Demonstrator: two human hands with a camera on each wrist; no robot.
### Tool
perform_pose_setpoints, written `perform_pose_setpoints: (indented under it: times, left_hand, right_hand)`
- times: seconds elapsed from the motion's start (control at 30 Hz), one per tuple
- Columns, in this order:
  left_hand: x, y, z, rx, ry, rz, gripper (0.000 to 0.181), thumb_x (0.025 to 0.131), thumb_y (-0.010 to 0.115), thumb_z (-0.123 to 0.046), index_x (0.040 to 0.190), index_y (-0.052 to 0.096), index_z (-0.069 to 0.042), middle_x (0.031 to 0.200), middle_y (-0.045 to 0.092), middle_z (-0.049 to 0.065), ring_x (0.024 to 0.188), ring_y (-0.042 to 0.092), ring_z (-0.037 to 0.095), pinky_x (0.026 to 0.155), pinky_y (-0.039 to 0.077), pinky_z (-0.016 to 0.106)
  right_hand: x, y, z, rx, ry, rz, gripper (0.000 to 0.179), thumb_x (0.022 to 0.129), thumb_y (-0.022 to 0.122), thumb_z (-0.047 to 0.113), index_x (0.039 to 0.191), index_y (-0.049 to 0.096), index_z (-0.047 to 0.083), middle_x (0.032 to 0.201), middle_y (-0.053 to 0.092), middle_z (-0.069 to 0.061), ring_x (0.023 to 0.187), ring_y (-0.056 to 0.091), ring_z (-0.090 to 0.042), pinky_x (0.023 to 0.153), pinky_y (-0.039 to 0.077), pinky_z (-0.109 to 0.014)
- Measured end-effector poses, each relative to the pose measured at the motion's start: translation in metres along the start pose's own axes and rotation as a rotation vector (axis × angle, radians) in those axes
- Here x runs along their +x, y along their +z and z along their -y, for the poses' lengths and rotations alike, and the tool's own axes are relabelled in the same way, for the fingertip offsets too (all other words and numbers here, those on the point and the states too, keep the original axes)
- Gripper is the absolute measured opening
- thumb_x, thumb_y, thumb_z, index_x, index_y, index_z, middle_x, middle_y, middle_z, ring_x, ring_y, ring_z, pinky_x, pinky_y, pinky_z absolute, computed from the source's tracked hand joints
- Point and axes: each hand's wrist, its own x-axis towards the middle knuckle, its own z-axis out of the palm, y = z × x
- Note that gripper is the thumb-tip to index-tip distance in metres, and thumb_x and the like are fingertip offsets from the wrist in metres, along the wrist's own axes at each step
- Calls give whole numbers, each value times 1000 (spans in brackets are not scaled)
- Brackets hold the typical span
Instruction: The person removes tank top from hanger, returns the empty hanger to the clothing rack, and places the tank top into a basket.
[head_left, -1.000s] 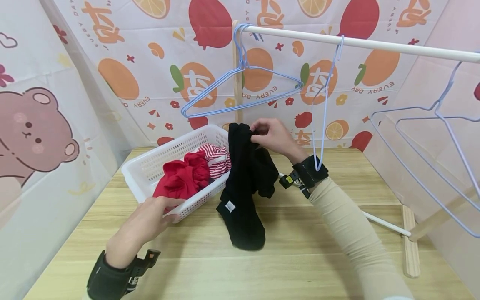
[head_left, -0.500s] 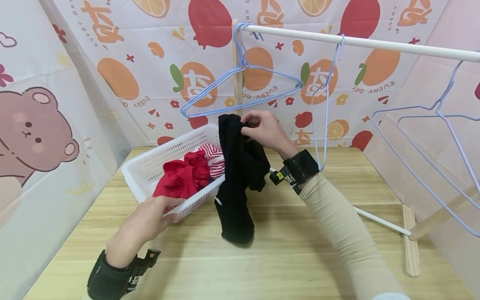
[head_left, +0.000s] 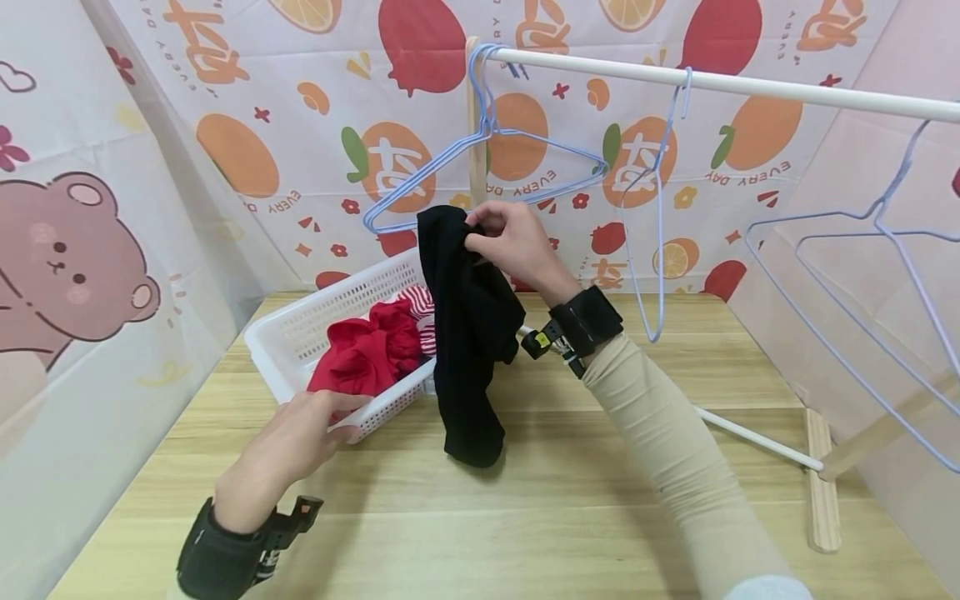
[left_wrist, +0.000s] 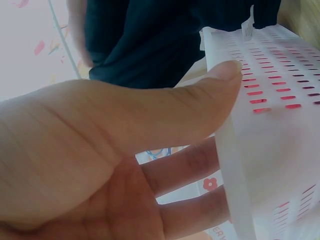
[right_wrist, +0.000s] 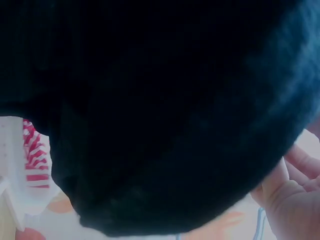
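Note:
My right hand point(head_left: 512, 243) pinches a black garment point(head_left: 463, 333) near its top, and the cloth hangs down beside the basket's right end. In the right wrist view the black cloth point(right_wrist: 165, 130) fills most of the picture. My left hand point(head_left: 300, 437) grips the near rim of a white perforated plastic basket point(head_left: 397, 406). The left wrist view has the thumb point(left_wrist: 200, 102) outside the basket wall and the fingers point(left_wrist: 187, 165) on its other side. Inside the basket lie a red garment point(head_left: 367, 354) and a red-and-white striped cloth point(head_left: 422, 312), partly hidden behind the black one.
A white rail point(head_left: 735, 83) on wooden posts crosses the back. Several blue hangers point(head_left: 435, 171) hang together at its left, one hanger point(head_left: 660, 250) hangs edge-on mid-rail, and more hangers point(head_left: 832, 217) hang at right. The rack's wooden foot point(head_left: 823, 492) stands on the wooden table point(head_left: 570, 533).
My right hand has moved up and to the left, carrying the black garment, whose lower end has risen too. The mid-rail hanger has swung slightly. My left hand has stayed on the basket rim.

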Motion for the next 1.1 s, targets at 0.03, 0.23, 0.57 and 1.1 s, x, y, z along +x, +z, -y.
perform_pose_setpoints:
  times: [0.03, 0.23, 0.57, 1.1]
  left_hand:
    - [0, 0, 0, 0, -1, 2, 44, 83, 84, -7, 126, 74, -6, 109, 75, 20, 94, 67, 30, 70, 53, 41]
    - [1, 0, 0, -5, -13, 9, 44, 84, 83, -7, 127, 73, -6, 111, 75, 21, 95, 66, 31, 69, 51, 39]
    - [1, -1, -1, -8, -24, 22, 45, 84, 83, -7, 127, 73, -6, 110, 75, 21, 92, 64, 29, 66, 49, 35]
    - [1, -1, -3, -5, -32, 30, 45, 84, 83, -7, 128, 73, -6, 110, 74, 22, 90, 63, 28, 64, 45, 33]
  right_hand:
    - [1, 1, 1, 1, -7, -6, 14, 93, 68, 3, 106, 69, -2, 101, 72, -18, 83, 69, -21, 71, 62, -28]
    - [9, 4, 8, 4, -45, -53, 12, 93, 68, 4, 104, 69, -2, 101, 73, -18, 83, 71, -21, 70, 62, -29]
    - [18, 6, 25, 23, -57, -109, 12, 92, 67, 4, 103, 71, -1, 97, 75, -17, 78, 69, -16, 69, 62, -29]
    - [39, 9, 56, -6, -106, -200, 10, 93, 68, 5, 102, 70, 1, 95, 76, -14, 75, 66, -12, 70, 61, -25]
